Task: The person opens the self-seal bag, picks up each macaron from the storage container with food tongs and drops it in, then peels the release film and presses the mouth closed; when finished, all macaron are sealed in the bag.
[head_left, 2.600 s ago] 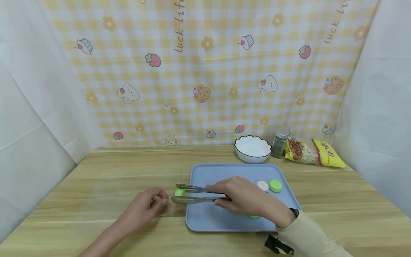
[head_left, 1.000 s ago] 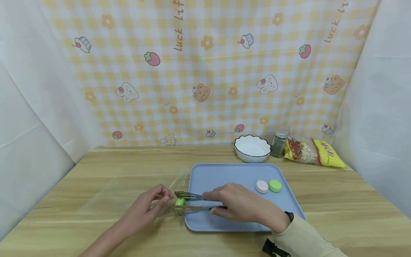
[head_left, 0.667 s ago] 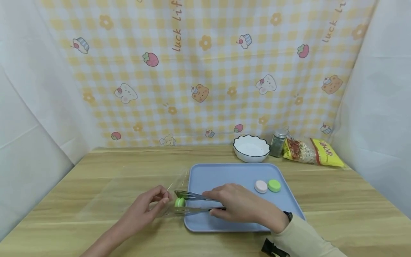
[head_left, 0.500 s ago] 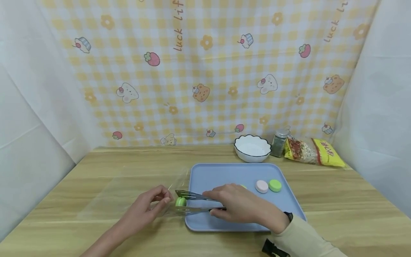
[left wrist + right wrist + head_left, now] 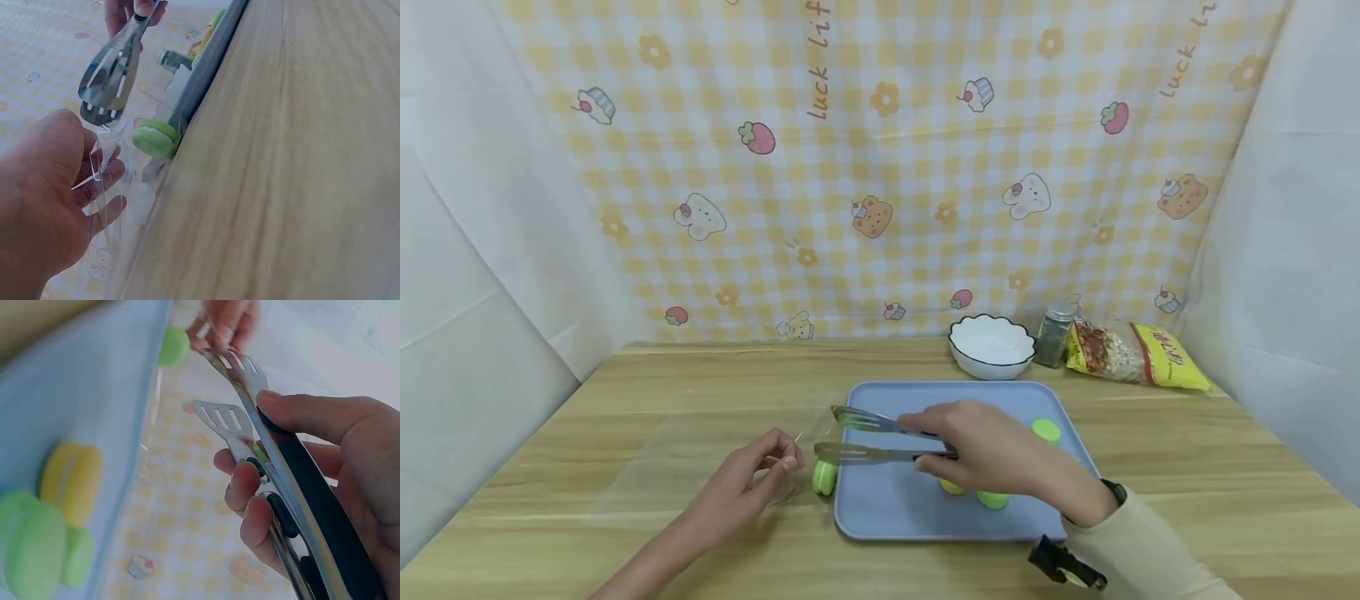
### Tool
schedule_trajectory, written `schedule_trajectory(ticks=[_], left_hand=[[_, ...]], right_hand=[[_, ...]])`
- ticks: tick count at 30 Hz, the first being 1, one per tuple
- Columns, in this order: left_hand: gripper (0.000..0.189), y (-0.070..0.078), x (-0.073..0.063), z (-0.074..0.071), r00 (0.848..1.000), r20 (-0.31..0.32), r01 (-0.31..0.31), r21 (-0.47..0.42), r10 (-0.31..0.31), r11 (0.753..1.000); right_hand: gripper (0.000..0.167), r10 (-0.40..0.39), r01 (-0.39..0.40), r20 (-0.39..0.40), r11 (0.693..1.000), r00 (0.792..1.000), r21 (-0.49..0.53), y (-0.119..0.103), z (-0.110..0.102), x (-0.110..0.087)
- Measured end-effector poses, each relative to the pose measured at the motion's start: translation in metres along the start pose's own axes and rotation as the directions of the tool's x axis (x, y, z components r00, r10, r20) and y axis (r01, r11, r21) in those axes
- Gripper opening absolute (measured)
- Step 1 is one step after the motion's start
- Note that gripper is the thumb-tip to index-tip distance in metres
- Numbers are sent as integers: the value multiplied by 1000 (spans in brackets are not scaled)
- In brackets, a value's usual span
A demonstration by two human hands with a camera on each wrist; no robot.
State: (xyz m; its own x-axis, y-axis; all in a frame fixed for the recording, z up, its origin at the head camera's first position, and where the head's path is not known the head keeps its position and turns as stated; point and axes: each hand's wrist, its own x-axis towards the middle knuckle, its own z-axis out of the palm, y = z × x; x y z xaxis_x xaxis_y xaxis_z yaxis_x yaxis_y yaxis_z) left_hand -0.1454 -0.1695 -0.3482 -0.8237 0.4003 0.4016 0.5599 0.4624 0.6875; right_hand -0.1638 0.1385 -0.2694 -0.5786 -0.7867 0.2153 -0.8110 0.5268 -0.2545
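My right hand (image 5: 996,446) holds metal tongs (image 5: 275,456) with black grips. Their slotted tips are spread apart over the left edge of the blue tray (image 5: 887,512), with nothing between them. Just below the tips a green macaron (image 5: 823,477) stands on its edge against the tray's outer left side, at the mouth of a clear plastic bag (image 5: 685,454). With curled fingers my left hand (image 5: 745,483) pinches the bag's edge, left of that macaron. In the left wrist view, film passes by the fingers (image 5: 103,178).
On the tray lie a yellow macaron (image 5: 952,486) and green macarons (image 5: 992,500), partly hidden by my right hand. Behind it stand a white scalloped bowl (image 5: 991,346) and a spice jar (image 5: 1055,337). A yellow food packet (image 5: 1138,357) lies at the back right.
The tongs have let go of the green macaron and moved back and to the right, their tips wider apart. The macaron stays by the bag's mouth. My left hand has hardly moved.
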Motion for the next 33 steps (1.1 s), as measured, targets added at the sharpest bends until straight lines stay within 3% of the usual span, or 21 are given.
schedule_trajectory(ticks=[9, 22, 33], left_hand=[[8, 0, 0, 1, 1000, -8, 21, 13, -20, 1000], [7, 0, 0, 1, 1000, -17, 12, 9, -12, 1000], [7, 0, 0, 2, 1000, -23, 3, 1, -3, 1000]], right_hand=[[43, 71, -71, -10, 997, 997, -8, 14, -24, -15], [42, 156, -164, 111, 984, 981, 67, 27, -36, -25], [43, 191, -192, 106, 981, 976, -4, 39, -38, -29]])
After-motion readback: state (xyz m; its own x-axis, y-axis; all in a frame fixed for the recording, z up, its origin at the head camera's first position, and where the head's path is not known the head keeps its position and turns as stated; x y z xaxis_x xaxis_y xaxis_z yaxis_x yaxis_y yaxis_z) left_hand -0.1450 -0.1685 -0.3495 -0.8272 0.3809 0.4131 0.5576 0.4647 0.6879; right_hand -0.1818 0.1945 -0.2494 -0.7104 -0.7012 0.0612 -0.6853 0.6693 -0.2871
